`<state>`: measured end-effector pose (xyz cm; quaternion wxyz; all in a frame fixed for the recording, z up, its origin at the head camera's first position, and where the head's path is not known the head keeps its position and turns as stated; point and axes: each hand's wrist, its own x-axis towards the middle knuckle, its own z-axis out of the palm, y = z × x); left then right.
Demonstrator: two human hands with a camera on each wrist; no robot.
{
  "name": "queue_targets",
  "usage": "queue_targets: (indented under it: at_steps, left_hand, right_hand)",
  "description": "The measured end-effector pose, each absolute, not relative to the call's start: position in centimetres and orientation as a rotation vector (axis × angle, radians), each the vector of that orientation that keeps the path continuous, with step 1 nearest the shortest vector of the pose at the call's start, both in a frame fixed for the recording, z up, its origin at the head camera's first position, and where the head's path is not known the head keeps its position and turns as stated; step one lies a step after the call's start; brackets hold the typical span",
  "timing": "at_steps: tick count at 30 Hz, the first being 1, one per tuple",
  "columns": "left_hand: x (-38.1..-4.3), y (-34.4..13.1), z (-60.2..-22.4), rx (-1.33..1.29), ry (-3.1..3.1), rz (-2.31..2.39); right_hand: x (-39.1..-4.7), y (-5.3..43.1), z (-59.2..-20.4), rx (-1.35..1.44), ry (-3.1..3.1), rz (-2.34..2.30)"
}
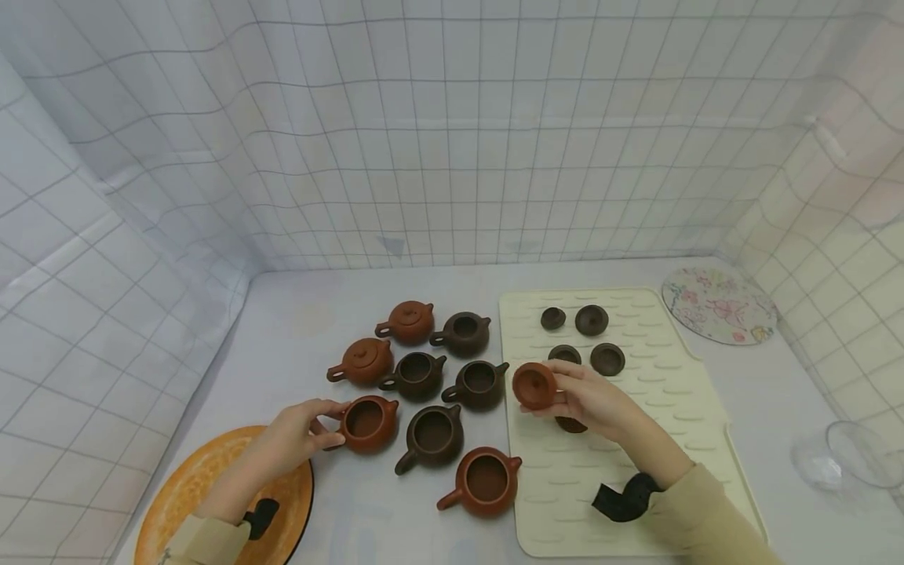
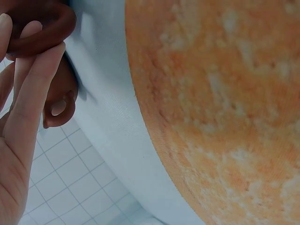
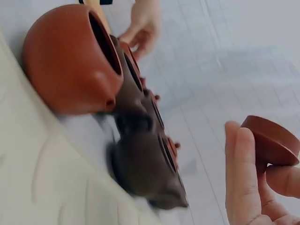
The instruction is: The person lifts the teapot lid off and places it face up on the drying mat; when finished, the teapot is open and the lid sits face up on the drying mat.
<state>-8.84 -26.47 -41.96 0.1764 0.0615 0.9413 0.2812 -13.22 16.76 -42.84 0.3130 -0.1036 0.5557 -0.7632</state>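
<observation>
My left hand (image 1: 293, 435) grips the handle of a small orange-red teapot (image 1: 372, 446) standing lidless on the white table. In the left wrist view, its fingers wrap around the looped handle (image 2: 44, 40). Over the cream mat, my right hand (image 1: 592, 396) pinches a red teapot lid (image 1: 534, 387) by the knob between thumb and fingers. The lid is tilted, its inner side facing the head camera, and the right wrist view shows it (image 3: 269, 138) edge-on. Several dark brown lidless teapots, such as one nearby (image 1: 443, 455), stand between the hands, along with a lidless red teapot (image 1: 487, 508).
Two orange-red teapots with lids on, one behind the other (image 1: 363, 362), stand at the back left. Several dark lids (image 1: 607, 359) lie on the cream ridged mat (image 1: 636, 455). An orange round mat (image 1: 191, 471) lies front left, a floral disc (image 1: 720, 306) back right, a clear glass (image 1: 858, 455) far right.
</observation>
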Motion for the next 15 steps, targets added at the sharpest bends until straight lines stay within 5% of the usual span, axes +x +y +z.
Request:
queue_targets:
  at_steps: [15]
  left_hand:
    - [-8.9, -26.5, -42.2, 0.169, 2.681, 0.78]
  right_hand:
    - [-11.4, 27.0, -44.6, 0.029, 1.87, -2.03]
